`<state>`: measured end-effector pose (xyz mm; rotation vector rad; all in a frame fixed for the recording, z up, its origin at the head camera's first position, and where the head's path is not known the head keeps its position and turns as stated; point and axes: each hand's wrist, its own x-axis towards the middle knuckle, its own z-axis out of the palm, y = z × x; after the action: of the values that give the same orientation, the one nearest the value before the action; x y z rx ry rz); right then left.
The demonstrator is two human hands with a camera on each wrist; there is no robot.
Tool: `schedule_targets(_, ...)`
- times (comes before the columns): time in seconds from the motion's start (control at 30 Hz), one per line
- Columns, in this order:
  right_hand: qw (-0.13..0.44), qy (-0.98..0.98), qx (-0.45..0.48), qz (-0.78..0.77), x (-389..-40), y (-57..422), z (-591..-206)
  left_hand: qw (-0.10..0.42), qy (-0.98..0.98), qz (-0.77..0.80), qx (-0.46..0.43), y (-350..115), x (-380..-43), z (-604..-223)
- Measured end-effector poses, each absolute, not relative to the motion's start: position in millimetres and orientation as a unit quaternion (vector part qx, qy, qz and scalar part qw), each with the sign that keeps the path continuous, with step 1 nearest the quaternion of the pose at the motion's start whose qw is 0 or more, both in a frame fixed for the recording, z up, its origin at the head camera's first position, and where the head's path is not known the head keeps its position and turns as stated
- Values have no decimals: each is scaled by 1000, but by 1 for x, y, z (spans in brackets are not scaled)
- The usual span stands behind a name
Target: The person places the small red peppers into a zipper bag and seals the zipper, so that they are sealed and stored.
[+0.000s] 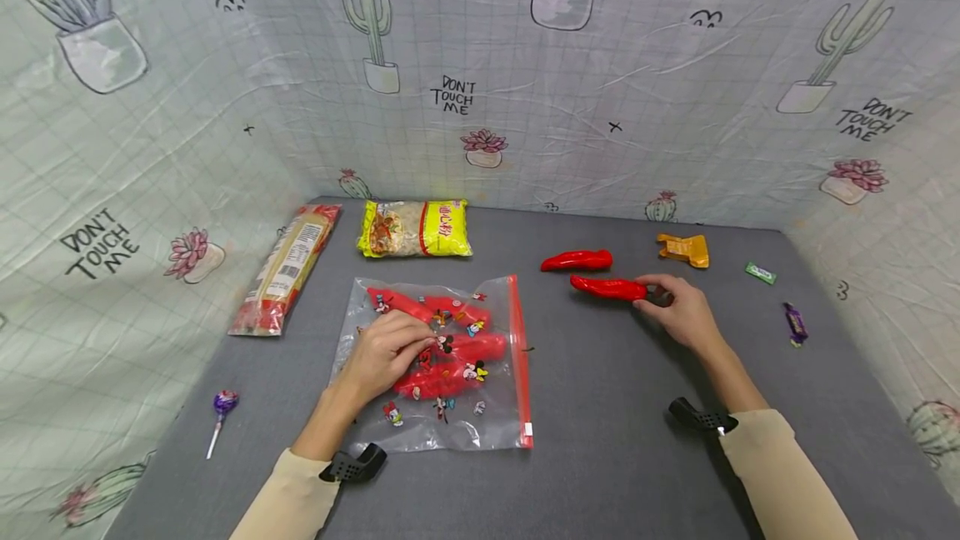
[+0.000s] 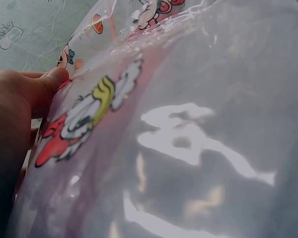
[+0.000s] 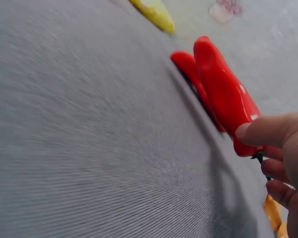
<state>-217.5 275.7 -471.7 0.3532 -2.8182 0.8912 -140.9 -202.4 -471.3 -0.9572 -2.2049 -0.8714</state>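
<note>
Glossy red elongated pepper is hovering just above the gray counter, the right hand's fingers pinching its stem end. Just behind it, a second red pepper is lying. The left hand is pinching a clear, cartoon-printed plastic zip bag containing more red peppers.

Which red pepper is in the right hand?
The nearer loose pepper, its stem end gripped by the right hand. The other loose pepper lies just beyond it on the gray table; the remaining peppers are inside the clear bag.
</note>
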Motion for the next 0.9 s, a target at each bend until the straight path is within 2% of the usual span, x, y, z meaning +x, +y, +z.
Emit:
schedule_targets(0.17,93,-939,149,296,-194,272,-463,288,-825,-328,-358,-202,-141,-469)
schedule_targets(0.5,79,-916,227,322,-153,248,-446,299,-822,-326,-358,-201,-142,-469)
schedule_targets(0.9,35,-887,308,341,-133,210,-439,297,-825,-324,-356,-201,-142,-472)
